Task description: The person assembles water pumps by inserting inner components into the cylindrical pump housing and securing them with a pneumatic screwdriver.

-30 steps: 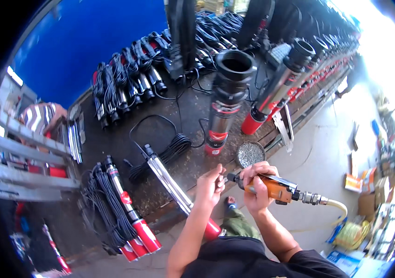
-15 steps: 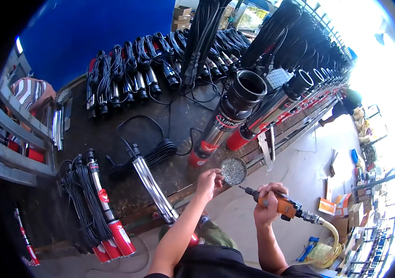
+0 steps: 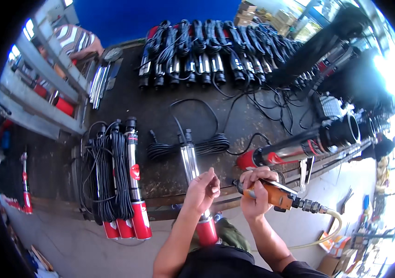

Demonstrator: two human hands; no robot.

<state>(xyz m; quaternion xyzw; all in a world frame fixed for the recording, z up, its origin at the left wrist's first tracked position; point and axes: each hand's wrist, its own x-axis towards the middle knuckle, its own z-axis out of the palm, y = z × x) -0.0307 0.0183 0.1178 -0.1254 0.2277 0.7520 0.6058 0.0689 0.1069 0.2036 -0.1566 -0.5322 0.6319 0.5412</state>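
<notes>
My right hand (image 3: pixel 256 192) grips an orange air screwdriver (image 3: pixel 276 197) with a hose fitting at its rear; its nose points left toward my other hand. My left hand (image 3: pixel 201 192) is closed, thumb and fingertips pinched together, and whatever they hold is too small to make out. Under that hand lies a shiny steel pump (image 3: pixel 189 161), its red end (image 3: pixel 206 231) by my body and its far end on the dark workbench (image 3: pixel 160 185). A black coiled cable (image 3: pixel 211 144) rests across the bench beyond it.
Finished-looking pumps with bundled black cables (image 3: pixel 123 176) lie to the left. A row of cabled pumps (image 3: pixel 204 60) spans the back. A large red-based pump (image 3: pixel 290 153) lies along the right. Another person (image 3: pixel 79 41) is beyond a metal frame (image 3: pixel 44 104). A pale hose (image 3: pixel 336 227) trails right.
My view has swung right-to-left, toward the steel pump. My left hand has left the round dish of small metal parts and come over the pump; the screwdriver has moved in with it.
</notes>
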